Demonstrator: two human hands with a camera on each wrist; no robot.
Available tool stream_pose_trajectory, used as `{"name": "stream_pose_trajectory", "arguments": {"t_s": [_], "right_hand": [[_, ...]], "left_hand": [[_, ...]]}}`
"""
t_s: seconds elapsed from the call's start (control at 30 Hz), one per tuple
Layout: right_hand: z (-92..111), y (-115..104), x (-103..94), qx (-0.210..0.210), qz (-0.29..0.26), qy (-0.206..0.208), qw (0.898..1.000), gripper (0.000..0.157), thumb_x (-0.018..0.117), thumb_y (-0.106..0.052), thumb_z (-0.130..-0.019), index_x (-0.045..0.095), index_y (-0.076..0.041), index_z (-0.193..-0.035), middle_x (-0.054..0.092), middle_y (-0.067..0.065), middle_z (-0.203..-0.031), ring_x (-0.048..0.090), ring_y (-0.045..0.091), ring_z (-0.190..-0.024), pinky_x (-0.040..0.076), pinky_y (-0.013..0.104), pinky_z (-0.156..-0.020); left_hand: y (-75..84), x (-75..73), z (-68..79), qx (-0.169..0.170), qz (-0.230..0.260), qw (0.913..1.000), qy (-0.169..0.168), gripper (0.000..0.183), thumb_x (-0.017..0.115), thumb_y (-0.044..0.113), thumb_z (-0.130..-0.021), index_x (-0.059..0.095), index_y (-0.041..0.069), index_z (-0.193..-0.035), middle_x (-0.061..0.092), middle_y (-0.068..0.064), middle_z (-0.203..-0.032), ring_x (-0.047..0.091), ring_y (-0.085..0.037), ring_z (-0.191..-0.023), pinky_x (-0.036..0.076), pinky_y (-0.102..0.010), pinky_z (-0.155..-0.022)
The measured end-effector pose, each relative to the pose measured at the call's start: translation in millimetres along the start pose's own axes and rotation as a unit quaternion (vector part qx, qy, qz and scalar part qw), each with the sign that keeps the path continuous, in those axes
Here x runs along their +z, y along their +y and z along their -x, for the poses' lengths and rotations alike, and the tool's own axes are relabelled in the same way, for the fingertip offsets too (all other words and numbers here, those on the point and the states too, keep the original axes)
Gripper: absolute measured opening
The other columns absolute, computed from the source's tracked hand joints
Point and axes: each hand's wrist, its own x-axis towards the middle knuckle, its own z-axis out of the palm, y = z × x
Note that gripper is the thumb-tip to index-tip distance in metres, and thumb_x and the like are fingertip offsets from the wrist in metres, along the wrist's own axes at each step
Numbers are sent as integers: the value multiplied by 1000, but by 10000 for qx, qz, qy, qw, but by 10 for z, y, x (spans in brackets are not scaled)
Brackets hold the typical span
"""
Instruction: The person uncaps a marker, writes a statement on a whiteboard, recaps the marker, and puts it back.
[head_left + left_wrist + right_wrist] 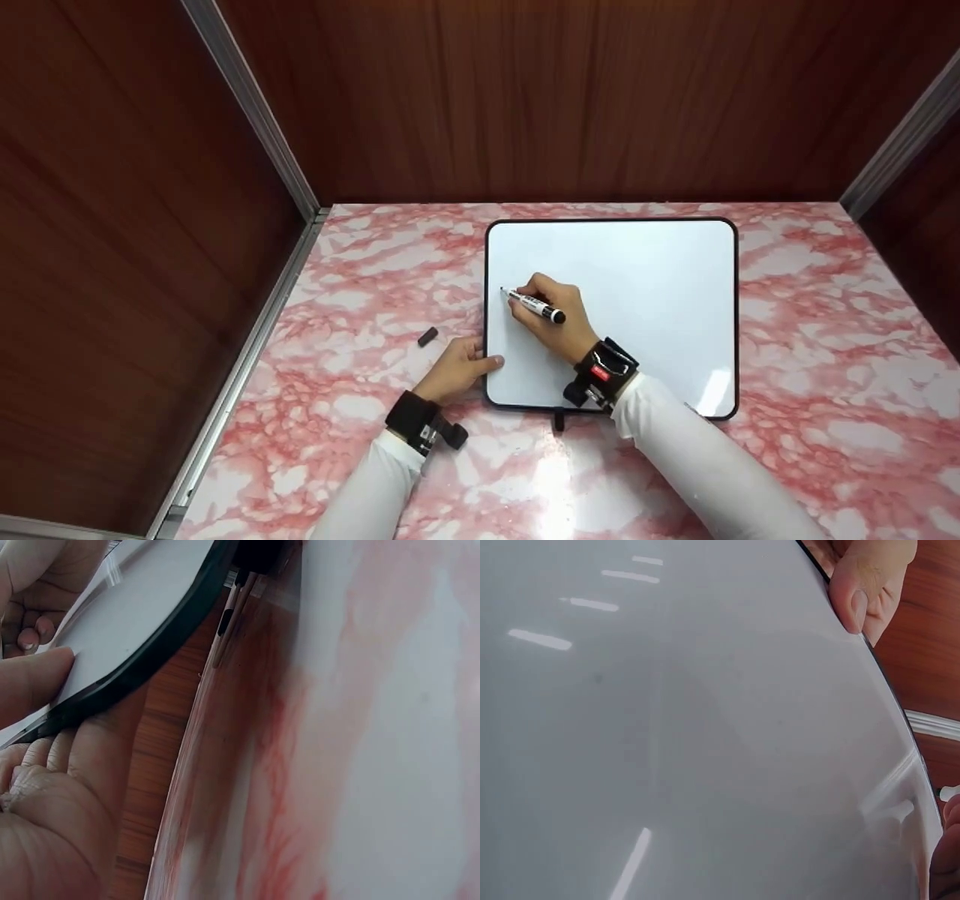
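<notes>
Marker [532,304] is in the right hand [562,319], pinched in a writing grip; uncapped dark tip just past the fingertips, over the board near its left edge. Can't tell if tip touches. Barrel white, black end, dark print too small to read.

Whiteboard [652,300], black frame, lies below that grip. Left hand [454,371] pinches its side edge, nearer the wearer than the marker: left wrist view shows thumb on the face, fingers underneath; head view mostly hides those fingers. Right wrist view adds light reflections on the face, but marker and right fingers are cut off at its border.

Dark cap-like piece [427,336] sits just beyond the left hand, off the board; head view only. Black tab [559,420] pokes out under the board's near edge, rest hidden.

Right wrist strap [606,367] behind the marker grip: red label [601,373], text unreadable. Red-white marbled table [360,337] under everything.
</notes>
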Motion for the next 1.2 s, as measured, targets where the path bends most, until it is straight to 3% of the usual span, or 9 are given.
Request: {"name": "stream_pose_trajectory", "arguments": {"t_s": [0.23,0.73,1.0,1.2], "right_hand": [[-43,-1,25,-34,103,16,9999,14,79,-4,-89,66,-2,-84,80,9,-83,55,5,-63,40,13,-57],[-46,2,9,32,315,-146,9994,14,79,-6,-88,67,-3,-84,80,11,-82,55,6,-63,42,19,-57],[21,-14,-13,90,257,-344,9990,13,80,-6,-86,68,-3,-82,82,12,-86,55,4,-63,41,17,-56],[108,-19,-14,200,204,-505,9983,13,79,-6,-86,67,-3,-80,82,12,-84,55,5,-62,40,16,-57]], "left_hand": [[-10,11,-6,-28,138,9999,11,40,60,-4,-103,59,-19,-140,70,-36,-132,77,-34,-115,66,-43,-97],[18,4,13,-19,-212,9998,65,42,63,-2,-103,60,-16,-142,71,-33,-132,76,-38,-118,66,-39,-98],[11,3,9,154,-225,9996,18,39,63,-2,-102,62,-17,-138,73,-34,-129,78,-29,-113,67,-38,-95],[-10,11,-3,53,-167,9998,40,39,64,-2,-101,62,-16,-138,73,-33,-129,78,-26,-110,67,-38,-95]]}}
